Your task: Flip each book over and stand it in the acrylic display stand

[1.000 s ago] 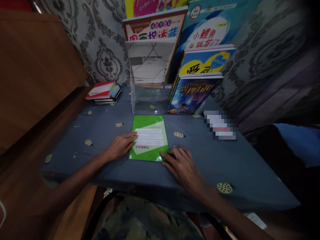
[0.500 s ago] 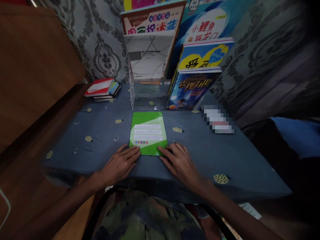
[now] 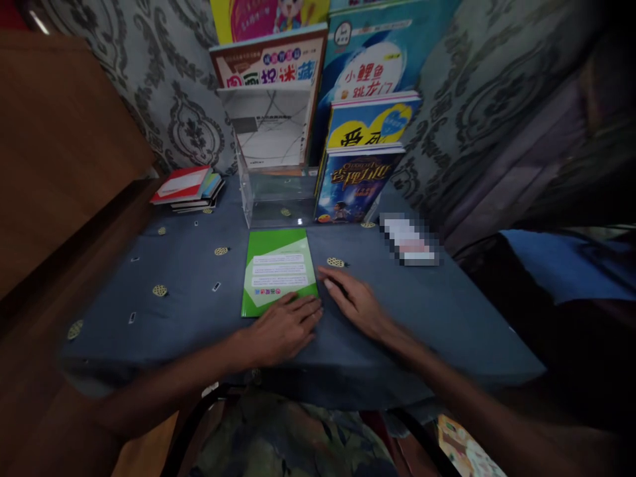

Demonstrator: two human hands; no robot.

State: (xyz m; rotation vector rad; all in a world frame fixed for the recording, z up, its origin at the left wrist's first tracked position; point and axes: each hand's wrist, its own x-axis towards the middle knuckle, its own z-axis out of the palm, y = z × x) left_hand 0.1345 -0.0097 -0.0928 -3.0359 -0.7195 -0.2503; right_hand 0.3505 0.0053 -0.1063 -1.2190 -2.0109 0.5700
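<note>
A thin green book with pale text panels lies flat on the table, its printing upside down to me. My left hand rests over its near right corner, palm down, fingers stretched out and covering part of the near edge. Just right of the book, my right hand hovers at or on the cloth with its fingers extended and nothing in them. Beyond the book stands a clear acrylic book stand, and a dark blue book leans in its right side.
Several upright picture books, including a white one and a yellow-and-blue one, fill the stand. At the back left is a stack of books. A pixelated item lies right on the dark blue tablecloth.
My left hand has slid right along the book's near edge to its right corner. My right hand has let go of that corner and moved off to the right. The view has shifted.
</note>
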